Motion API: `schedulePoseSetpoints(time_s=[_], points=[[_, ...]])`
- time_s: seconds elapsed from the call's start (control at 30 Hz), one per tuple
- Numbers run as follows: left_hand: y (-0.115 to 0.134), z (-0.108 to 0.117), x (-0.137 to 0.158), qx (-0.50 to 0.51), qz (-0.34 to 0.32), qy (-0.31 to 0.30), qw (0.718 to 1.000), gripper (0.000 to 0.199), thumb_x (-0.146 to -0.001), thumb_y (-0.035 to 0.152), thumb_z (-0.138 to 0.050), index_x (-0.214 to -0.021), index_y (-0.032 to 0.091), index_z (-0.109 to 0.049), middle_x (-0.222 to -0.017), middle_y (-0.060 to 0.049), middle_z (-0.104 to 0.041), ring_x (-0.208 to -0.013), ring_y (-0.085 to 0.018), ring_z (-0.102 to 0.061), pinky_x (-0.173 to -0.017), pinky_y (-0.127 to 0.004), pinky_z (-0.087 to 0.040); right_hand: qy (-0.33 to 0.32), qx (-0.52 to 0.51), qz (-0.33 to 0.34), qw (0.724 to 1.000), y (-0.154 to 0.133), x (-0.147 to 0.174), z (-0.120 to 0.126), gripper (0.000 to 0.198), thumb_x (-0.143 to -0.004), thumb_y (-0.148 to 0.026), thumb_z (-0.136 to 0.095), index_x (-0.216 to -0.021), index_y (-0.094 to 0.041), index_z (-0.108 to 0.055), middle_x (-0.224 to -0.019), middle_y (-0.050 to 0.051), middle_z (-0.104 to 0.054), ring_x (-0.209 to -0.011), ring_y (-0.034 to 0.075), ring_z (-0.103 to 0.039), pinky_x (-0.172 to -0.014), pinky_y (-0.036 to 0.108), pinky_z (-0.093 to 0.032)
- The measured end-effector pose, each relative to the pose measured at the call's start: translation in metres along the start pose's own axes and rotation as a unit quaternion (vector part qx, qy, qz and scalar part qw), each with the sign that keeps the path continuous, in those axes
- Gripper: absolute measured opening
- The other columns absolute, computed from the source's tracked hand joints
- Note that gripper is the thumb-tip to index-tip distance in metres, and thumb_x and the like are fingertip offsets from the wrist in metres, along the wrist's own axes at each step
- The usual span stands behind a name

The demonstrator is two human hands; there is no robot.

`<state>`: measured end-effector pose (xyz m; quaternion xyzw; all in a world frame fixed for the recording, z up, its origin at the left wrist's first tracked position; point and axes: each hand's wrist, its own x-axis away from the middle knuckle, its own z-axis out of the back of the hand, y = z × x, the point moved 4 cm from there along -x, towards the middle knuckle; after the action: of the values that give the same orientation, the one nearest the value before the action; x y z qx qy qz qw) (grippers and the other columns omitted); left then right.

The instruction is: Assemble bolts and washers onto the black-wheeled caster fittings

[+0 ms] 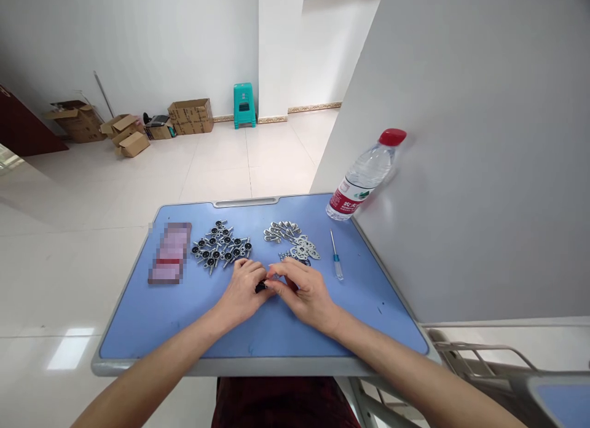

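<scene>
Close to the table's front half, my left hand is closed around a small black part. Its thumb and fingers hide most of it. My right hand meets it there in a pinch, its fingertips at the black part; what they hold is too small to make out. Beyond my left hand lies a cluster of metal fittings with round black centres. Past my right hand are a heap of silvery elongated metal pieces, flat oval plates with holes and some tiny metal bits.
A screwdriver with a clear-and-blue handle lies right of the plates. A red-capped water bottle stands at the back right corner by the grey partition. A pixelated flat pink object lies left on the blue table.
</scene>
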<state>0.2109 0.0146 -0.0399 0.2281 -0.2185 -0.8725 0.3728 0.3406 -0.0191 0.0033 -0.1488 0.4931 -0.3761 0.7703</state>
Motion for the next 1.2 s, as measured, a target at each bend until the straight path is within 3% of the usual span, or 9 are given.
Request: schedulePoseSetpoints(time_s=[0.2,0.37,0.57,0.83,1.2], points=[[0.001,0.001,0.001,-0.005,-0.007,0.011,1.000,0.012,-0.087,0.015,-0.056,-0.077,0.019,-0.058,-0.070,0.003,-0.053,-0.073,-0.015,-0.051,-0.085,-0.035,-0.036,0.000,0.021,0.033,0.999,0.000,0.001,-0.003,0.010,-0.097,-0.019,-0.047,-0.095,-0.021,-0.057,-0.069,0.000,-0.057,-0.059,0.013,-0.047,-0.054,0.024,-0.040],[0.000,0.001,0.001,-0.019,-0.006,0.020,1.000,0.019,-0.085,0.012,-0.057,-0.067,0.018,-0.055,-0.067,0.003,-0.052,-0.072,-0.014,-0.051,-0.083,-0.034,-0.036,-0.027,0.015,0.075,0.997,-0.003,0.001,-0.004,0.016,-0.098,-0.016,-0.044,-0.103,-0.021,-0.058,-0.078,0.003,-0.063,-0.068,0.015,-0.055,-0.064,0.027,-0.045],[0.000,0.001,0.002,-0.018,-0.004,0.009,1.000,0.006,-0.085,0.019,-0.066,-0.081,0.019,-0.061,-0.075,0.003,-0.059,-0.077,-0.015,-0.054,-0.084,-0.034,-0.036,0.011,0.030,0.023,0.999,0.000,-0.003,-0.001,0.011,-0.097,-0.021,-0.049,-0.090,-0.020,-0.058,-0.067,0.000,-0.056,-0.059,0.014,-0.049,-0.055,0.025,-0.042],[0.002,0.004,-0.001,0.008,0.009,-0.025,1.000,0.012,-0.079,0.018,-0.075,-0.084,0.019,-0.064,-0.079,0.003,-0.063,-0.080,-0.016,-0.057,-0.085,-0.035,-0.035,0.071,-0.030,-0.054,0.996,0.016,-0.006,0.027,0.001,-0.091,-0.021,-0.057,-0.092,-0.022,-0.057,-0.080,0.001,-0.064,-0.067,0.014,-0.059,-0.066,0.027,-0.049],[0.002,0.007,-0.002,0.017,0.017,-0.036,0.999,0.011,-0.080,0.019,-0.074,-0.087,0.021,-0.066,-0.080,0.003,-0.064,-0.079,-0.017,-0.058,-0.086,-0.036,-0.035,-0.008,-0.009,-0.048,0.999,0.022,-0.004,0.025,0.006,-0.093,-0.025,-0.056,-0.093,-0.021,-0.059,-0.078,0.002,-0.066,-0.066,0.015,-0.058,-0.064,0.028,-0.048]])
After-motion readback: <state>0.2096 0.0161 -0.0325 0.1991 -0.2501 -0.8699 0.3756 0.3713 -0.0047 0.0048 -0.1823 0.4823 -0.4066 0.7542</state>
